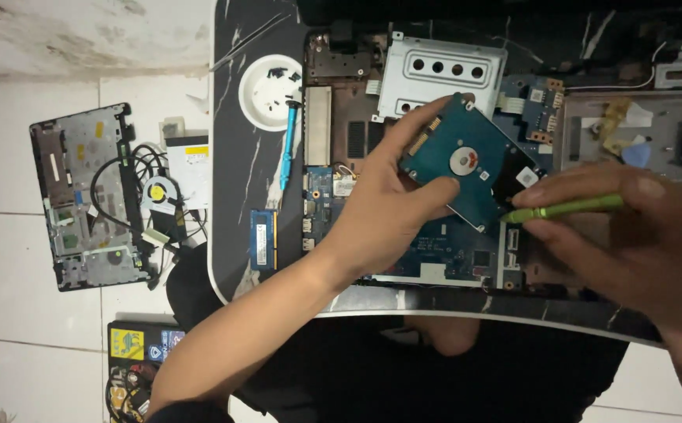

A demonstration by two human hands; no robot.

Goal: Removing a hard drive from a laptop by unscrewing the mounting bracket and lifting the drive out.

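Left hand (388, 211) has its fingers clamped on the hard drive (466, 160), circuit side up and tilted, lifted above the opened laptop base (404, 243) on the dark tabletop (239, 172). Right hand (638, 235) pinches a green screwdriver (568, 208), tip touching the drive's edge. Off to the side: a blue screwdriver (287, 145) leaning on a white dish (267, 90) of screws, and a memory stick (263, 239).

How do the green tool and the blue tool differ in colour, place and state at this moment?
The green tool is held in the right hand, its tip against the hard drive that the left hand holds; the blue tool lies untouched on the dark table. The green tool lies nearly level; the blue tool points up toward the white dish. Both are slim and straight.
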